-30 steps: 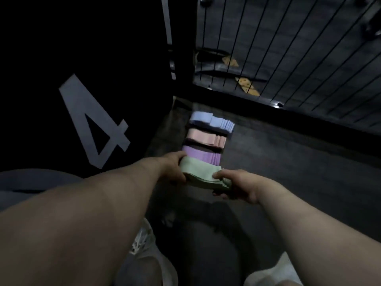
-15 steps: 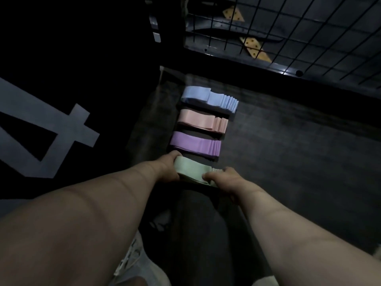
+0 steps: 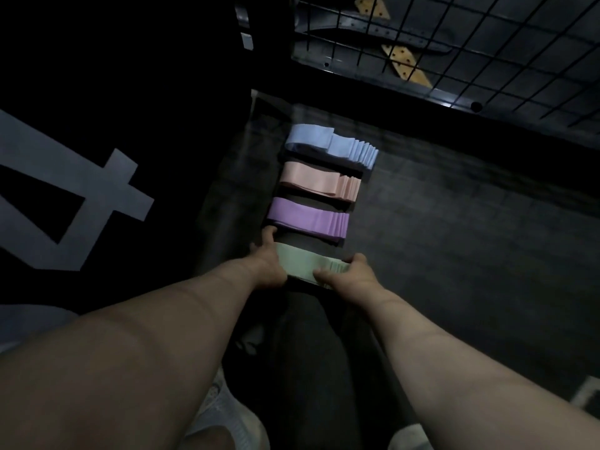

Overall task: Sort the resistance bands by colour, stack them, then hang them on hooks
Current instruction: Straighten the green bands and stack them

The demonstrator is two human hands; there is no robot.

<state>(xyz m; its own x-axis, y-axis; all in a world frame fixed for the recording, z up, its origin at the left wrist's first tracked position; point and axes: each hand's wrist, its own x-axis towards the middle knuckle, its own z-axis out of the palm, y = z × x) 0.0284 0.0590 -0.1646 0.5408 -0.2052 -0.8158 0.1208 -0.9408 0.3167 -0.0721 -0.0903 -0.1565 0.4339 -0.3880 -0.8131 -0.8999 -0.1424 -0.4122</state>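
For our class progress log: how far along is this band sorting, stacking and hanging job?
Done: blue stack, pink stack and purple stack lie in a row on the floor. In hand: left hand and right hand hold the green stack. Left: hanging; no band hangs anywhere in view.

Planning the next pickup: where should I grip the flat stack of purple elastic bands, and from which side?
Probably by its two short ends, from above: the flat purple band stack lies left to right, and its right end is fanned into loose layers that need clamping.
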